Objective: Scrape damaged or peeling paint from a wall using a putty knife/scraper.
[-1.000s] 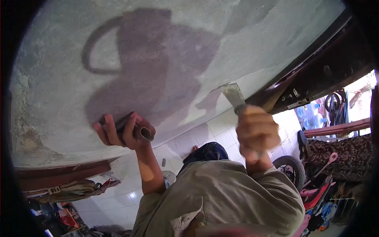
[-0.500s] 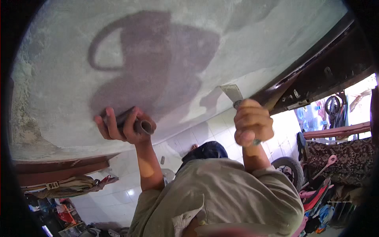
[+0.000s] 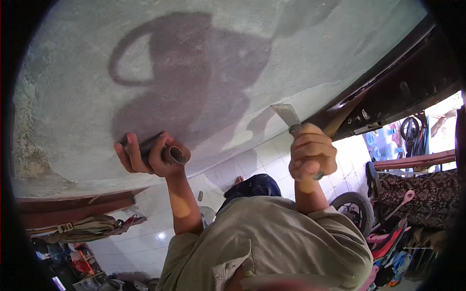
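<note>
My left hand (image 3: pixel 153 153), raised at the grey plaster wall (image 3: pixel 80 111), is closed round a dark, hollow roll (image 3: pixel 177 155) like rolled-up sandpaper. Its open round end shows by the thumb. Up on the right, my right hand (image 3: pixel 313 153) grips a scraper (image 3: pixel 285 114) by its greenish handle. The flat blade tilts up and to the left, beside the wall's lower right part; whether its edge touches the plaster I cannot tell. Dark shadows of my head and arms fall across the wall.
A dark door frame (image 3: pixel 388 82) borders the wall on the right. Lower down are a motorcycle wheel (image 3: pixel 357 212), a patterned cloth (image 3: pixel 420 196) and piled clothes (image 3: pixel 398 264). Bundled fabric (image 3: pixel 85 230) hangs at left above white floor tiles (image 3: pixel 131 245).
My right hand and the scraper have shifted very slightly to the right. The roll in my left hand has turned a little, with its open end moving slightly left.
</note>
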Motion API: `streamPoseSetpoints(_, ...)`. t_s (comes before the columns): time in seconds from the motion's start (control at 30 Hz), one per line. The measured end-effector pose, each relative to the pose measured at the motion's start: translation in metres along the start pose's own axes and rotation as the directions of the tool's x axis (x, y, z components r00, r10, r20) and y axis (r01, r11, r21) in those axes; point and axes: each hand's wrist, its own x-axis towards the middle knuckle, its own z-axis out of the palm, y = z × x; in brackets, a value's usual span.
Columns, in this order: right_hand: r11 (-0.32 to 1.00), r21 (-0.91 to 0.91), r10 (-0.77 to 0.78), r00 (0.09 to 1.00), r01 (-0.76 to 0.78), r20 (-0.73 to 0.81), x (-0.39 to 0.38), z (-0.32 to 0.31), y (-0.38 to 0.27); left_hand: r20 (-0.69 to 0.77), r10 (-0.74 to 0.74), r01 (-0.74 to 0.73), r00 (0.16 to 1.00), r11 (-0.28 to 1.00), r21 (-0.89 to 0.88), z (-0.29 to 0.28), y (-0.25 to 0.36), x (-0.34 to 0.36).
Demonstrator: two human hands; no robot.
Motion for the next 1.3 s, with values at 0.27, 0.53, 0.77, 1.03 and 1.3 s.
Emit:
streamPoseSetpoints(0.27,0.990,0.124,0.068,0.997,-0.063,-0.030,0.010,0.005,0.004,0.003,0.005,-0.005,1.000,1.000,-0.030,0.000,-0.004,-0.002)
streamPoseSetpoints(0.53,0.996,0.059,0.073,0.997,-0.073,0.012,0.006,0.009,-0.003,0.000,-0.020,0.020,1.000,0.999,-0.037,0.001,0.000,0.000)
streamPoseSetpoints(0.77,0.989,0.142,0.032,0.996,-0.044,0.081,0.011,0.014,-0.004,0.020,-0.011,0.012,1.000,0.997,-0.070,0.002,0.001,-0.002)
streamPoseSetpoints(1.03,0.998,0.051,0.026,0.996,-0.031,0.087,0.010,0.022,-0.006,0.034,0.045,-0.043,0.998,0.997,-0.062,-0.003,-0.003,0.000)
streamPoseSetpoints(1.3,0.999,0.001,0.051,0.987,-0.052,0.152,0.012,0.022,-0.008,0.025,0.035,-0.034,0.999,0.999,-0.025,0.001,-0.002,0.001)
